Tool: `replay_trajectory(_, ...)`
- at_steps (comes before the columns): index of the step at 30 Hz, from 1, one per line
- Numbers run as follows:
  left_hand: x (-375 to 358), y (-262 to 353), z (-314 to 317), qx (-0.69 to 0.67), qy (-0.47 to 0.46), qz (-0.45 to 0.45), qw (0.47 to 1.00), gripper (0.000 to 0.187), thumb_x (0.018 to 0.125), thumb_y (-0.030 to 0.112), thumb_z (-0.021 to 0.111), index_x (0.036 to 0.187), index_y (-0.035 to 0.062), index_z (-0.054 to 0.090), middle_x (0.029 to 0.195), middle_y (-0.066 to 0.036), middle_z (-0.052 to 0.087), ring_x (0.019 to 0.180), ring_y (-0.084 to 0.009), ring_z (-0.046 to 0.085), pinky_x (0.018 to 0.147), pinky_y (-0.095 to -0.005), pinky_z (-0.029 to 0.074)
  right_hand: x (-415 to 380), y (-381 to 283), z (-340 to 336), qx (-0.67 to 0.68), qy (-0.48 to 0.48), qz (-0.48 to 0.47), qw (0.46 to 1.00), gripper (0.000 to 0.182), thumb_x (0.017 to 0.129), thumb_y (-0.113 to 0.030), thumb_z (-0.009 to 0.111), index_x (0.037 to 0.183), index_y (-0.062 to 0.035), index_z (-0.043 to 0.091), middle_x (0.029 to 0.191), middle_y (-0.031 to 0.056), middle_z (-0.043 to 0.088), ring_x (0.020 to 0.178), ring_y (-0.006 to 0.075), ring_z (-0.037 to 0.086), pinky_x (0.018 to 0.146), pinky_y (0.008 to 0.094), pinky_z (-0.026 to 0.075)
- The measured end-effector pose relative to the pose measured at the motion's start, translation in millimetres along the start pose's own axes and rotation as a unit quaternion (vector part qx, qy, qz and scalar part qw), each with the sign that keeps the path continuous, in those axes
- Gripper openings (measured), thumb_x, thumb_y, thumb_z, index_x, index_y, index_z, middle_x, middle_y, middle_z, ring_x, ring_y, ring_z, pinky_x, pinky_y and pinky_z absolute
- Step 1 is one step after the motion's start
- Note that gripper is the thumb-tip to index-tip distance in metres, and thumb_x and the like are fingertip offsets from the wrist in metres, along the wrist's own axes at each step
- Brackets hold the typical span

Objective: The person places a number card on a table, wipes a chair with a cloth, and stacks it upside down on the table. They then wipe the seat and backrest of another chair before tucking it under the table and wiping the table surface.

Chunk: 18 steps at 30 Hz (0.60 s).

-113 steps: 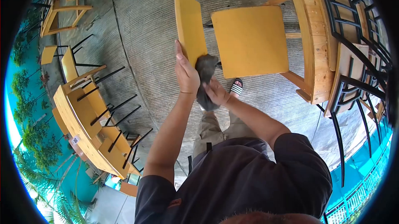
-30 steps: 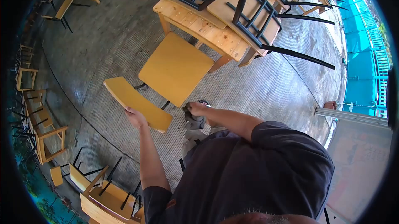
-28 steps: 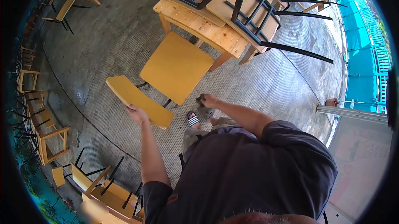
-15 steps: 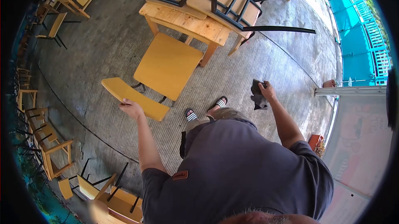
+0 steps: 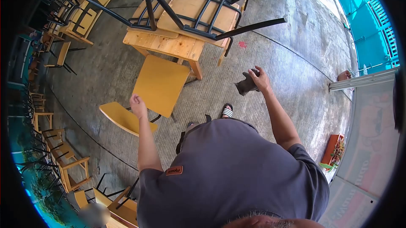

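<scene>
My right hand grips a dark grey cloth over the concrete floor, right of the table. My left hand is raised over the chair with its fingers curled; whether anything is between them is too small to tell. Below it is the chair's yellow seat, and its curved yellow backrest is at the lower left. The chair stands upright against a wooden table, which bears upturned chairs with black metal legs.
More tables and chairs line the left side, with a wooden table at lower left. A red planter stands at the right beside a banner. A turquoise gate is at the upper right. Black chair legs jut out over the floor.
My left hand has let go of the backrest and moved up toward the seat. My right hand with the cloth has moved up and left. The view has shifted toward the table.
</scene>
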State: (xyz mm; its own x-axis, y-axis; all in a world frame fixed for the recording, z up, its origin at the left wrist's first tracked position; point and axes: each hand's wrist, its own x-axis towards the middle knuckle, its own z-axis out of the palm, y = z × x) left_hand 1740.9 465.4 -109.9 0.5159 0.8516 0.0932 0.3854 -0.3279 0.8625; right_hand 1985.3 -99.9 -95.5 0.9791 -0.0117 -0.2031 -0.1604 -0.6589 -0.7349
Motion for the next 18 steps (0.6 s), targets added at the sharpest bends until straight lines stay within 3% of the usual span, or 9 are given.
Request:
replay_trajectory(5,-10,70,115,-0.158,-0.130,-0.016,0.979,0.026,0.104,0.015,0.055,0.123,-0.0027,0.057,0.116,-0.012,0.067,0.108,-0.0178,0.067,0.093,-0.0307,0.052,41,-71,-29,0.027,0.014,-0.086,0.996,0.084,0.084,-0.060,0.074,0.140,0.0001,0.055,0.120,0.0285,0.068,0.117,0.0388,0.065,0.100,0.0412,0.051)
replay_trajectory(8,-14,114,157,-0.132,-0.186,-0.014,0.974,0.031,0.107,0.024,0.054,0.128,0.0016,0.056,0.122,-0.009,0.067,0.112,-0.0181,0.066,0.092,-0.0321,0.053,63,-91,-32,0.078,0.007,-0.136,0.988,0.088,0.083,-0.061,0.074,0.142,-0.0001,0.052,0.120,0.0295,0.067,0.116,0.0400,0.066,0.099,0.0421,0.052)
replay_trajectory(13,12,165,205,-0.152,-0.205,-0.030,0.966,0.039,0.104,0.029,0.060,0.131,0.0025,0.055,0.126,-0.009,0.066,0.117,-0.0178,0.064,0.093,-0.0327,0.053,78,-129,-39,0.060,0.017,-0.158,0.985,0.086,0.083,-0.061,0.074,0.140,0.0009,0.053,0.122,0.0309,0.067,0.115,0.0396,0.066,0.097,0.0433,0.052)
replay_trajectory(16,45,196,227,-0.174,-0.193,-0.024,0.965,0.047,0.102,0.032,0.064,0.137,0.0023,0.052,0.133,-0.011,0.062,0.123,-0.0192,0.060,0.096,-0.0332,0.052,83,-156,-56,0.127,-0.018,-0.106,0.986,0.072,0.087,-0.058,0.072,0.130,-0.0011,0.062,0.100,0.0224,0.073,0.097,0.0332,0.071,0.087,0.0387,0.053)
replay_trajectory(18,69,211,248,-0.194,-0.181,-0.012,0.964,0.053,0.101,0.033,0.066,0.140,0.0022,0.049,0.137,-0.012,0.060,0.126,-0.0202,0.058,0.099,-0.0333,0.051,93,-156,-57,0.125,-0.017,-0.092,0.988,0.070,0.087,-0.058,0.073,0.127,-0.0015,0.064,0.096,0.0204,0.073,0.093,0.0318,0.071,0.085,0.0379,0.053)
